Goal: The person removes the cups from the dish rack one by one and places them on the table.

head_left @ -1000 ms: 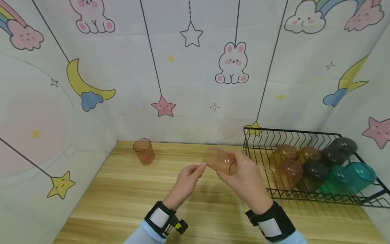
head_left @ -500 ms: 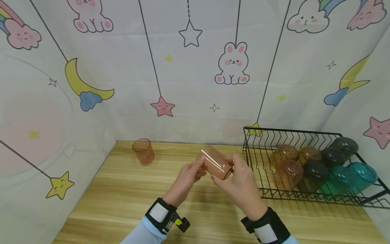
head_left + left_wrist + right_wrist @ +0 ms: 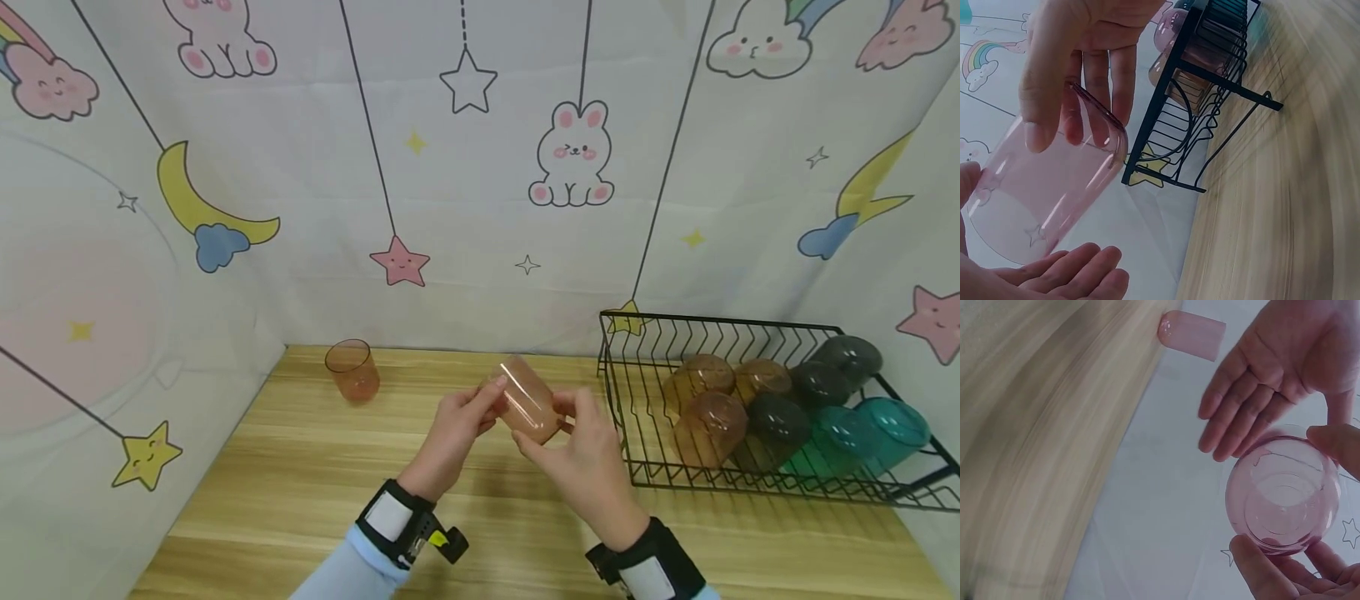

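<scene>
An amber-pink see-through drinking glass (image 3: 528, 402) is held above the table, tilted with its base to the lower right. My right hand (image 3: 588, 462) pinches it near the base between thumb and fingers. On the mouth side, my left hand (image 3: 454, 435) holds it, thumb over the wall and fingers underneath. The left wrist view shows the mouth of the glass (image 3: 1047, 187) between the left thumb and the left fingers (image 3: 1088, 269). Seen from the right wrist, the round base (image 3: 1282, 500) faces the camera, with the left palm (image 3: 1297, 362) behind.
Another amber-pink glass (image 3: 354, 372) stands upright at the table's back left. To the right is a black wire rack (image 3: 720, 322) with several upturned glasses, amber (image 3: 708, 433), dark grey (image 3: 780, 427) and teal (image 3: 892, 427). A printed cloth (image 3: 480, 192) hangs behind the wooden table (image 3: 300, 500).
The glass has turned to a steeper tilt and shifted slightly left with my right hand. My left thumb and fingers have moved from its rim farther onto its wall.
</scene>
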The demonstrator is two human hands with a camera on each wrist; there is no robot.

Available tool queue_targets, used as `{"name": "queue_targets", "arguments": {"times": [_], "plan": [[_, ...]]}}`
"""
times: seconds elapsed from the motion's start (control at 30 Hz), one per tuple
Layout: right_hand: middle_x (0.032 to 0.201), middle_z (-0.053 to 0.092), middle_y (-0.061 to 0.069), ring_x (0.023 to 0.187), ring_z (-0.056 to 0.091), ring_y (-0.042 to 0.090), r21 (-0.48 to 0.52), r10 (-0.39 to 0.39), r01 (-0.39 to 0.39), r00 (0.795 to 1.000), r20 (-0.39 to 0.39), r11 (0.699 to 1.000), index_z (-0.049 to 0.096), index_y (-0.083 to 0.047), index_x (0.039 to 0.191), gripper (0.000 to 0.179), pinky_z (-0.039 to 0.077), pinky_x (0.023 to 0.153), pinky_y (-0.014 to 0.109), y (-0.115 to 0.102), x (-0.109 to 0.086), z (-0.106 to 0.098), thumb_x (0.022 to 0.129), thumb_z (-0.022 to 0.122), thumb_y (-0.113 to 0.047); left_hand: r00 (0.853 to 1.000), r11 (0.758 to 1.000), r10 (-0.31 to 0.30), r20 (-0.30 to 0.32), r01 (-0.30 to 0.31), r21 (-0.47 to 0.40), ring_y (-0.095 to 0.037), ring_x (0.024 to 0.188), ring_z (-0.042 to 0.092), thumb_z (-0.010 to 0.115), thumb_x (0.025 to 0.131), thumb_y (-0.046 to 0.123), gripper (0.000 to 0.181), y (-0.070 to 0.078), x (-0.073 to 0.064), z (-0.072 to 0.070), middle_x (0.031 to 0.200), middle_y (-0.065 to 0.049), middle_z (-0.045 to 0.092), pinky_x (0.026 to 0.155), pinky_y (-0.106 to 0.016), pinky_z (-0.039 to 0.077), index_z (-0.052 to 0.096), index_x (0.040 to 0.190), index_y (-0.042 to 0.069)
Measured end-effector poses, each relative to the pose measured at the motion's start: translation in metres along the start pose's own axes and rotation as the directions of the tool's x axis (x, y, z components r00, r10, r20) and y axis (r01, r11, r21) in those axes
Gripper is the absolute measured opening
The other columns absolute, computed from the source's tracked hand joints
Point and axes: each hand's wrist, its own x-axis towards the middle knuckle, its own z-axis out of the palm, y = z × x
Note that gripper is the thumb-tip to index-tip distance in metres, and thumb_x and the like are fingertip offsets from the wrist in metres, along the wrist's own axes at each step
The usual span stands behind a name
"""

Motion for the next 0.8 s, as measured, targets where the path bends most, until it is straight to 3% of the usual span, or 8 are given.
{"name": "queue_targets", "arguments": {"times": [0.17,0.27,0.4,0.63,0.8], "plan": [[0.111,0.055,0.003,0.095,0.057,0.014,0.004,0.061,-0.061,0.998,0.026,0.998,0.047,-0.01,0.122,0.072,0.049,0.072,0.025,0.002,-0.002,0.004,0.065,0.083,-0.034,0.998,1.0,0.025,-0.057,-0.026,-0.017,-0.016,0.104,0.055,0.068,0.078,0.054,0.07,0.003,-0.003,0.004,0.116,-0.006,0.056,0.087,-0.032,0.045,0.052,0.125,0.005],[0.112,0.057,0.004,0.096,0.058,0.014,-0.016,0.072,-0.072,0.997,0.033,0.997,0.047,-0.01,0.127,0.077,0.05,0.071,0.025,0.004,-0.002,0.006,0.064,0.083,-0.035,0.996,0.997,0.061,-0.07,-0.063,-0.033,-0.018,0.105,0.055,0.073,0.076,0.048,0.069,0.006,-0.006,0.007,0.117,-0.008,0.056,0.084,-0.031,0.047,0.051,0.126,0.006],[0.112,0.058,0.004,0.094,0.058,0.013,-0.033,0.057,-0.056,0.998,0.038,0.998,0.051,-0.011,0.128,0.075,0.049,0.07,0.021,0.006,-0.003,0.008,0.065,0.083,-0.036,0.99,0.993,0.116,-0.08,-0.115,0.015,-0.017,0.105,0.055,0.076,0.074,0.045,0.068,0.009,-0.009,0.011,0.117,-0.008,0.056,0.083,-0.03,0.047,0.051,0.125,0.009],[0.11,0.058,-0.001,0.094,0.059,0.014,-0.021,0.034,-0.033,0.999,0.033,0.999,0.054,-0.01,0.123,0.068,0.049,0.072,0.024,0.008,-0.003,0.01,0.067,0.082,-0.035,0.963,0.961,0.258,-0.071,-0.249,0.117,-0.016,0.102,0.056,0.079,0.07,0.041,0.068,0.011,-0.01,0.013,0.114,-0.003,0.057,0.083,-0.029,0.046,0.052,0.124,0.01],[0.101,0.055,-0.008,0.095,0.058,0.011,0.006,0.047,-0.047,0.997,0.058,0.999,0.055,-0.017,0.112,0.054,0.049,0.074,0.025,0.008,-0.002,0.01,0.068,0.082,-0.032,0.948,0.942,0.311,-0.069,-0.298,0.155,-0.014,0.1,0.056,0.08,0.069,0.04,0.066,0.011,-0.011,0.014,0.112,0.001,0.058,0.081,-0.03,0.048,0.054,0.123,0.012]]}}
